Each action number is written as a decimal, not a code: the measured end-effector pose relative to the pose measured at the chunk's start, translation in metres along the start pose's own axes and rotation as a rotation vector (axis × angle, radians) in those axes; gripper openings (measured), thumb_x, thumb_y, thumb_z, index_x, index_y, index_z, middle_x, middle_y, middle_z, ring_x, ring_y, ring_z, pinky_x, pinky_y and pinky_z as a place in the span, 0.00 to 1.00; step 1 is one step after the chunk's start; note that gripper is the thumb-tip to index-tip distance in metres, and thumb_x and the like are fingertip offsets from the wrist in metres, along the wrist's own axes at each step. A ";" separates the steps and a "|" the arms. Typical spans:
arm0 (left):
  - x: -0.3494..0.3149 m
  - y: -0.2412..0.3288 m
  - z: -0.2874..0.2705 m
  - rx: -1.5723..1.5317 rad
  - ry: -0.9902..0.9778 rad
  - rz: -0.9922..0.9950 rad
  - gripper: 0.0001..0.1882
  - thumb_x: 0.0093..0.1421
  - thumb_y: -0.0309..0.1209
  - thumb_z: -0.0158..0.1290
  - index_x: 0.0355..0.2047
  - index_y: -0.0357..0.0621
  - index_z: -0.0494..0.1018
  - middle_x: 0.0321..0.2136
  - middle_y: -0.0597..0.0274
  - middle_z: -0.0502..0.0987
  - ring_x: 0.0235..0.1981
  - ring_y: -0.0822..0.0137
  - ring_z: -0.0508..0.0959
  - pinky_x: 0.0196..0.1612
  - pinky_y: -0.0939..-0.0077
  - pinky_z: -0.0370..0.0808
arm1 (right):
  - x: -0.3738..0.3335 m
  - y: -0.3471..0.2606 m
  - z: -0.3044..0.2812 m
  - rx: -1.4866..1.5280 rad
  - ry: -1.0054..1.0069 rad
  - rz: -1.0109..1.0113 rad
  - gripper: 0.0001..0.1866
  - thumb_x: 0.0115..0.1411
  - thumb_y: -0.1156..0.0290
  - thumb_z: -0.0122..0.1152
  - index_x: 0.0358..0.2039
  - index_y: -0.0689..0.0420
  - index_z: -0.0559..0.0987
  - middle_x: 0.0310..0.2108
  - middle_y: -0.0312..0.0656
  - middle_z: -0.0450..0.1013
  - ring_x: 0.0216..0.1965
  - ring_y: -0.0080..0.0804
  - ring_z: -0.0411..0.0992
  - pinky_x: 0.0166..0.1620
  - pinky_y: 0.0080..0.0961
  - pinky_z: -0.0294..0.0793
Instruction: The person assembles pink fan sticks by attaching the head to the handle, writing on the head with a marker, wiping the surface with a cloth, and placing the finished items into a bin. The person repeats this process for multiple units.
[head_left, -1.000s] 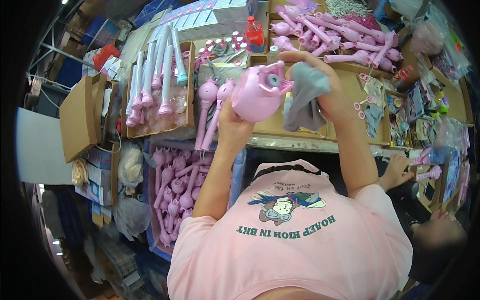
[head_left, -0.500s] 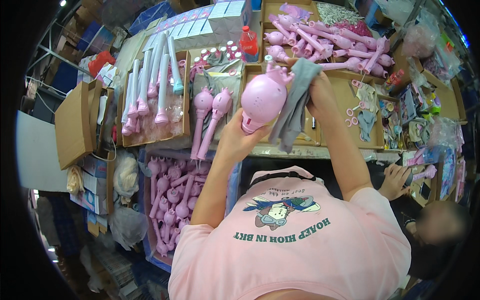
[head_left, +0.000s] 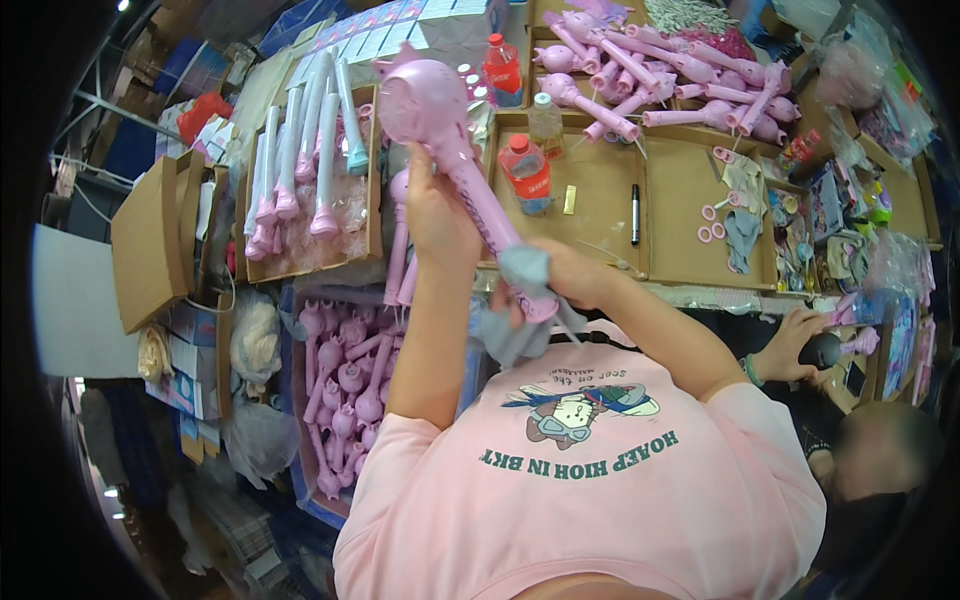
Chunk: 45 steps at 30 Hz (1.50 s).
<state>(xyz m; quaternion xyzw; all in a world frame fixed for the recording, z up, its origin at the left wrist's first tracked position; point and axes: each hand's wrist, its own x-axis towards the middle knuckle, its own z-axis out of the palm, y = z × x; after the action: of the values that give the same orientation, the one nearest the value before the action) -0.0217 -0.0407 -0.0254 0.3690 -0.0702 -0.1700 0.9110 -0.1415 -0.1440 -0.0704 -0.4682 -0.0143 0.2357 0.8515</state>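
Note:
A pink toy wand [head_left: 425, 100] with a round, crowned head slants across in front of me, its head up and to the left. My left hand [head_left: 440, 215] is closed round it just below the head. Lower down, my right hand [head_left: 570, 275] presses a grey cloth [head_left: 515, 335] round the end of the handle; some of its fingers are hidden by the cloth. Behind the raised wand, similar pink wands [head_left: 400, 240] lie on the table, partly covered by my left arm.
A blue-lined bin [head_left: 345, 400] of pink wands stands below left. Clear-tubed wands [head_left: 325, 170] fill a carton at left. A red-capped bottle [head_left: 527, 175] and a black marker [head_left: 635, 215] sit in a cardboard tray [head_left: 600, 150]. More wands [head_left: 640, 70] are piled behind. Another person's hand [head_left: 785, 350] is at right.
The wand has swung from pointing its head at me to lying lengthwise, head moved up and left. The cloth has come down from beside the head onto the handle's end with my right hand.

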 end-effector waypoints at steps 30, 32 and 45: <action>-0.053 -0.002 -0.138 0.891 0.376 -0.054 0.18 0.60 0.27 0.54 0.49 0.32 0.67 0.37 0.62 0.74 0.36 0.74 0.75 0.42 0.83 0.70 | -0.045 -0.122 -0.441 0.406 1.314 -0.502 0.11 0.54 0.56 0.57 0.27 0.50 0.74 0.20 0.33 0.62 0.21 0.27 0.61 0.23 0.30 0.60; -0.066 -0.001 -0.156 0.929 0.443 -0.038 0.18 0.59 0.28 0.55 0.47 0.31 0.68 0.34 0.62 0.75 0.34 0.74 0.76 0.39 0.83 0.71 | -0.074 -0.135 -0.483 0.056 1.450 -0.542 0.14 0.55 0.53 0.58 0.30 0.51 0.76 0.25 0.35 0.67 0.25 0.25 0.63 0.26 0.29 0.64; -0.121 -0.026 -0.312 1.220 0.665 -0.149 0.17 0.54 0.34 0.57 0.41 0.35 0.74 0.33 0.55 0.79 0.36 0.68 0.77 0.41 0.76 0.73 | -0.094 -0.116 -0.315 -0.176 1.075 -0.537 0.16 0.65 0.61 0.46 0.43 0.58 0.76 0.24 0.36 0.72 0.17 0.17 0.60 0.21 0.18 0.58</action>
<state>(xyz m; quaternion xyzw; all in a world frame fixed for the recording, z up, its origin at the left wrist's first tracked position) -0.0627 0.1877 -0.2674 0.8510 0.1550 -0.0403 0.5001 -0.1026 -0.4847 -0.1352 -0.5705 0.2810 -0.2589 0.7270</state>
